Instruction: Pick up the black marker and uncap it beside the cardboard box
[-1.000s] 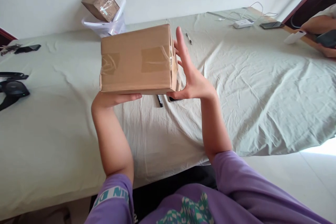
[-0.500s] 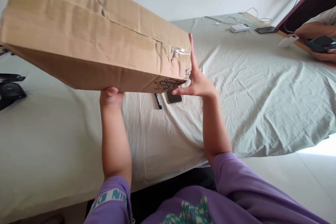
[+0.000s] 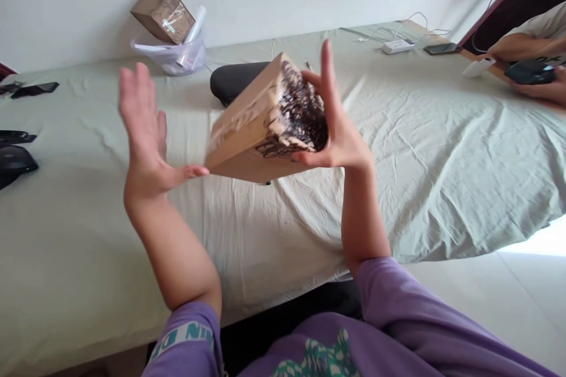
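A brown cardboard box is held tilted above the bed, its end face covered in black scribble turned toward me and to the right. My right hand grips that scribbled end, thumb along the lower edge and fingers at the far side. To the left of the box, my left hand is open with its fingers raised and spread. Its thumb tip meets the box's left lower corner; whether it presses there I cannot tell. Below the box, only the tip of a black marker shows.
Behind the box lies a dark rounded case. A clear plastic basket with a smaller carton stands by the wall. A power strip and a phone lie at the far right, near another person's hands.
The box has turned so that its scribbled end faces me, and its long body points away. My left hand has come off its underside and opened to the left. The right hand stays at the scribbled end.
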`<control>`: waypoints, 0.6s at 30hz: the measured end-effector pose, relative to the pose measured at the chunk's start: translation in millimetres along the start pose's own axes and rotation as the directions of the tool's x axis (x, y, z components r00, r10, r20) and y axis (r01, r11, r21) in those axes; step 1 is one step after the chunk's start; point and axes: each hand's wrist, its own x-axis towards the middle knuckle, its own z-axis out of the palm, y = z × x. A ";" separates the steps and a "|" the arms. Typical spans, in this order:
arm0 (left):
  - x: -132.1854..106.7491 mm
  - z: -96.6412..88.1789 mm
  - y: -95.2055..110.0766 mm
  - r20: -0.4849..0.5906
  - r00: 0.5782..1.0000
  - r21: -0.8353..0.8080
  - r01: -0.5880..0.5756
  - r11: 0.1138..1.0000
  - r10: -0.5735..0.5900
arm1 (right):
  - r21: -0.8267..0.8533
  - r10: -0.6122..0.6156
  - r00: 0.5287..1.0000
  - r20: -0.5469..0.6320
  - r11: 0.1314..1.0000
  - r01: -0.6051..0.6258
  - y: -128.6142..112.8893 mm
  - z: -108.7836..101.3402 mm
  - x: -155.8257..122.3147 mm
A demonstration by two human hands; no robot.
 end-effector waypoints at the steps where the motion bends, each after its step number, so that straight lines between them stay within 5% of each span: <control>1: 0.9 5.1 8.4 0.040 0.999 0.034 0.032 0.999 -0.033 | -0.027 -0.020 0.999 0.032 0.999 0.021 -7.8 1.3 -0.2; 6: 6.5 44.1 22.4 0.325 0.941 -0.083 0.132 0.988 -0.099 | -0.073 -0.093 0.986 0.140 0.992 0.104 -38.9 2.6 -3.7; 9: 12.0 51.4 9.1 0.258 0.964 -0.135 0.099 0.986 -0.061 | -0.109 -0.091 0.987 0.130 0.988 0.106 -40.3 -8.1 -8.1; 14: 22.3 53.6 0.8 0.164 0.947 -0.148 -0.253 0.956 0.276 | -0.006 -0.076 0.997 0.003 0.997 0.076 -19.9 -15.2 -8.2; 18: 21.0 72.3 15.3 0.206 0.974 -0.221 -0.050 0.974 0.096 | 0.081 0.008 0.994 -0.108 0.997 0.001 -0.2 -6.6 -3.3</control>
